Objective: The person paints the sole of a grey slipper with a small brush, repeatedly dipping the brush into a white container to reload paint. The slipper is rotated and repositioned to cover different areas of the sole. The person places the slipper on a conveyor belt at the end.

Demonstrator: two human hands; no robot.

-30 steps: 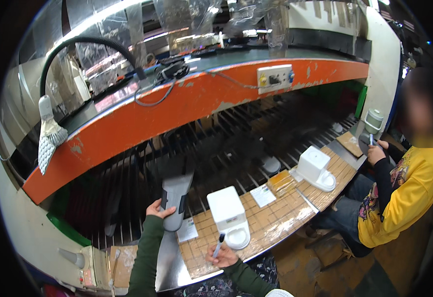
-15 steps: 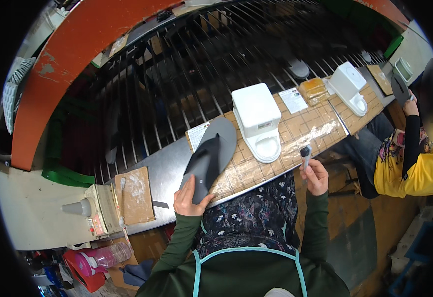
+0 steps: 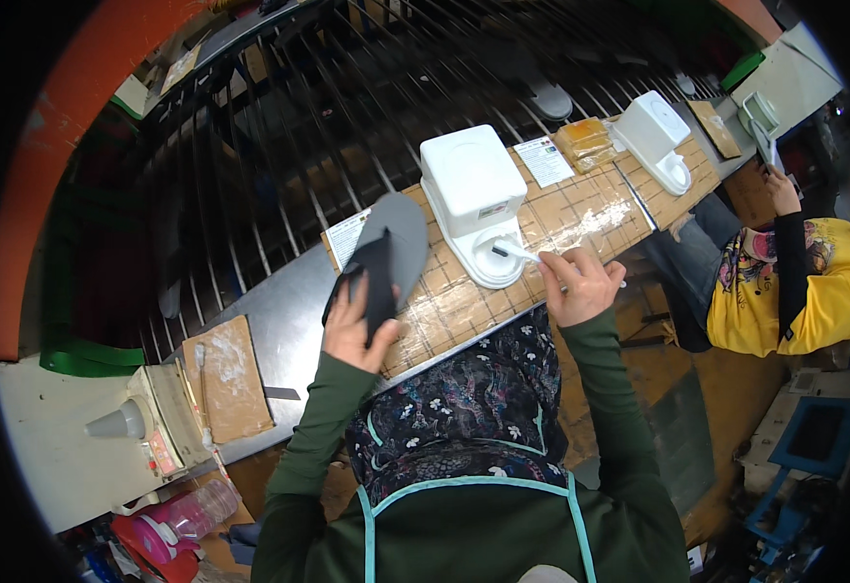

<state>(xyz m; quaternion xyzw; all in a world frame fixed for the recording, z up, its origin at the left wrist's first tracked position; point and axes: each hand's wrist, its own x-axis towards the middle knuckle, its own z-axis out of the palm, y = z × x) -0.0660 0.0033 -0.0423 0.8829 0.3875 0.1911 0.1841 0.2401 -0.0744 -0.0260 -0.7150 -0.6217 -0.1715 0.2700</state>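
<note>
A grey flip-flop [image 3: 408, 238] with a wide dark strap lies tilted on the cardboard-covered bench. My left hand [image 3: 350, 330] is closed on its near part, fingers at the strap and thumb out to the side; motion smears it somewhat. In my right hand [image 3: 582, 286] is a small brush [image 3: 522, 253] with a pale handle, pinched between thumb and fingers. Its dark tip reaches into the round cup at the foot of a white dispenser [image 3: 474, 180]. What the cup contains is hard to make out.
Past the bench runs a rack of metal rods [image 3: 347, 107]. Farther right stand a yellowish wrapped block [image 3: 585, 144] and a second white dispenser [image 3: 651, 131]. A person in a yellow top [image 3: 814, 282] works there. A stained cardboard piece [image 3: 229, 379] lies at left, above a pink-lidded bottle [image 3: 187, 515].
My right hand has moved left, bringing the brush tip down into the dispenser's cup. My left hand has shifted from the flip-flop's near end up to its strap. The view has shifted slightly.
</note>
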